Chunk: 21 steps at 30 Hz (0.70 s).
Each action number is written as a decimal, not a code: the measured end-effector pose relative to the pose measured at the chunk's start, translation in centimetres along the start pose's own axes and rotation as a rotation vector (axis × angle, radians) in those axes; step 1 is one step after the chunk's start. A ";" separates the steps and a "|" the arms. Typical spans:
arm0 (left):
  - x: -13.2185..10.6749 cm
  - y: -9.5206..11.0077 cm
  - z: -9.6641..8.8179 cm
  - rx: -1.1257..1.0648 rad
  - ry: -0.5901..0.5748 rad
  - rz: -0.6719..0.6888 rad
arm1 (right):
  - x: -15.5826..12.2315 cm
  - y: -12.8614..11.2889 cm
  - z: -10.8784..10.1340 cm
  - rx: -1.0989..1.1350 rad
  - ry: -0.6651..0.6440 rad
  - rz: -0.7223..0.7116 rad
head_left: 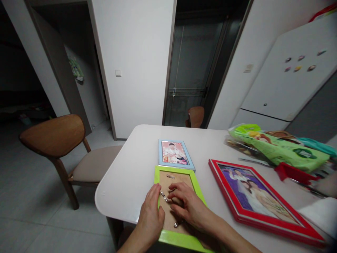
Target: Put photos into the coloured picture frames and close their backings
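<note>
A lime green picture frame (174, 170) lies face down on the white table (126, 179), its brown backing board up with small metal clips on it. My left hand (150, 214) rests on the frame's left edge, fingers stretched flat beside a clip. My right hand (187, 203) lies over the middle of the backing board, fingers bent down onto it; whether they pinch a clip is hidden. Just beyond the green frame lies a small light blue frame (175, 153) with a photo facing up.
A large red frame (259, 200) with a photo lies to the right. Green snack bags (279, 147) and other clutter fill the far right of the table. A wooden chair (63, 147) stands at the left, and a white fridge (289, 77) at the back right.
</note>
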<state>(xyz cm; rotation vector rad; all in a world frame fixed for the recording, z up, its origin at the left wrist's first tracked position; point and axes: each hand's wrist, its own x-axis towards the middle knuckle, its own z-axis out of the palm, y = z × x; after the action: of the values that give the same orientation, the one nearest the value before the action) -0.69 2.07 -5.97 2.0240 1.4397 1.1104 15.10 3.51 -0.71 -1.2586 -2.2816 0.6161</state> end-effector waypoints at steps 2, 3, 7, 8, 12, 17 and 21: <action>0.0 0.0 0.1 0.020 -0.004 0.004 | -1.3 -0.3 -0.5 0.021 -0.093 -0.020; -0.1 0.0 0.2 0.028 -0.008 0.005 | -1.8 -0.4 -0.6 0.014 -0.117 -0.026; -0.1 0.0 0.3 0.054 -0.021 0.005 | -2.5 -0.3 0.2 -0.036 -0.048 -0.015; 0.0 0.1 0.3 0.059 -0.024 0.003 | -2.5 -0.1 0.3 -0.039 -0.026 -0.003; 0.1 0.2 0.3 0.074 -0.040 -0.007 | -2.7 0.8 0.3 -0.098 0.074 0.147; 0.1 0.5 0.2 0.055 -0.041 -0.031 | -3.2 1.5 0.3 -0.161 0.082 0.264; 0.3 1.3 -0.3 -0.025 -0.034 -0.091 | -3.0 1.6 -0.2 -0.144 0.130 0.258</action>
<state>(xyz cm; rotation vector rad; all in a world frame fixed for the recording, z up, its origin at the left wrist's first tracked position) -0.13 1.80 -4.82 1.9313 1.4778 1.0468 17.70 1.72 -1.98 -1.6296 -2.1057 0.4460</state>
